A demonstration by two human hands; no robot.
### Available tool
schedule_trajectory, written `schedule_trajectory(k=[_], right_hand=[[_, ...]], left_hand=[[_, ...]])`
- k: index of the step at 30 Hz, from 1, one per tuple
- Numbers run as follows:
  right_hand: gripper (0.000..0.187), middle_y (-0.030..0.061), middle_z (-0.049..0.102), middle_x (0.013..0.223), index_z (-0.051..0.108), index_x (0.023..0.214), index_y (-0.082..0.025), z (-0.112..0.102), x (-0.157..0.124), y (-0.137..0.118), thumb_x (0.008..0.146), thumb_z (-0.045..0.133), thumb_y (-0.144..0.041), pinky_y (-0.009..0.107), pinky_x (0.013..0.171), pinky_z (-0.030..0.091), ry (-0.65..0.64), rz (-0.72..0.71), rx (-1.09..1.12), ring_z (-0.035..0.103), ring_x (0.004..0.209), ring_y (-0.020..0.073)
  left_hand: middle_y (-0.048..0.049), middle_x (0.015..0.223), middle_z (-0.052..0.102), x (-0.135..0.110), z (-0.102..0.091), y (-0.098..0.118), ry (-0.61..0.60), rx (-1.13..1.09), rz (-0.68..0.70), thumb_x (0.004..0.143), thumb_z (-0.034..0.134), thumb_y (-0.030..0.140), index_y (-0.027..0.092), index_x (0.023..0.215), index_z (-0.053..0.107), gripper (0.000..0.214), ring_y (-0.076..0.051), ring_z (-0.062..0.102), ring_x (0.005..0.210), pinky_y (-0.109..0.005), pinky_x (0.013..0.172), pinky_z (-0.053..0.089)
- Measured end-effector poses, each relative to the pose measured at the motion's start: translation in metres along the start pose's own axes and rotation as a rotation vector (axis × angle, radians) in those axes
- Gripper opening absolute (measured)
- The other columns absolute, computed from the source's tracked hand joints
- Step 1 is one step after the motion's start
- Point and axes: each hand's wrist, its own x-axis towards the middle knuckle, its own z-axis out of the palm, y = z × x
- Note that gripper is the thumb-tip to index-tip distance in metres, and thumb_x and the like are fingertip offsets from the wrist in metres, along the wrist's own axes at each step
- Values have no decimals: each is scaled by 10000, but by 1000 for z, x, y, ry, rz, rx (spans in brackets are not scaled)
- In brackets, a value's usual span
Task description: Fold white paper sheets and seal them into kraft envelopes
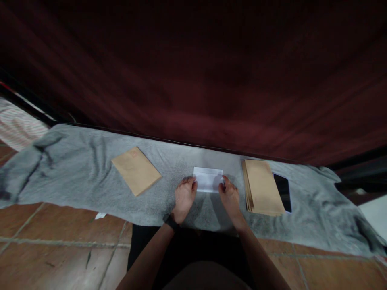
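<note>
A folded white sheet of paper (pixel 208 180) is held between my hands, just above or on the grey cloth. My left hand (pixel 185 196) pinches its left edge between thumb and fingers. At the opposite edge, my right hand (pixel 229 198) grips the paper in the same way. To the right lies a stack of brown envelopes (pixel 263 187), its edges slightly uneven. On the left a brown envelope (pixel 136 170) rests at an angle, with a small reddish mark near its top corner; whether others lie beneath it I cannot tell.
A grey cloth (pixel 90 173) covers the long work surface. Partly under the envelope stack, a dark-screened phone (pixel 283 192) lies at its right. A dark red curtain (pixel 193 92) hangs behind. A small white scrap (pixel 100 216) shows at the front edge, above the tiled floor (pixel 60 229).
</note>
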Motion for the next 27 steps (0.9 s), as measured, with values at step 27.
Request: schedule_trajectory(k=[27], right_hand=[[387,81,768,1149,652,1360,-246,-5,10,-7,1020,466,-266,343,923,484,-58,73,-95,725,958,227]], left_hand=[[-132,1155,676,8,-5,17,-73,319,184,1011,362,91,176,1290,601,377,-282,584,1129,-408,994,439]])
